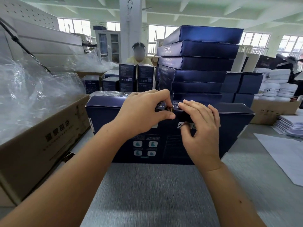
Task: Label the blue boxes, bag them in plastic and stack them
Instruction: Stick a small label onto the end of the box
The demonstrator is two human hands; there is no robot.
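At left, plastic (32, 95) fills a carton (41, 145) (brown).

only one cam, worn on the person's head; wide-angle, facing forward and a bit down across the table (147, 194); left hand (144, 112) and right hand (201, 128) sit close, mid-frame, on the blue box (106, 117); stacked boxes (200, 63) and far windows (73, 27) fit in behind

Both arms outstretched, left hand (144, 112) in a thumb-and-forefinger pinch, right hand (201, 126) close beside — fingers nearly straight
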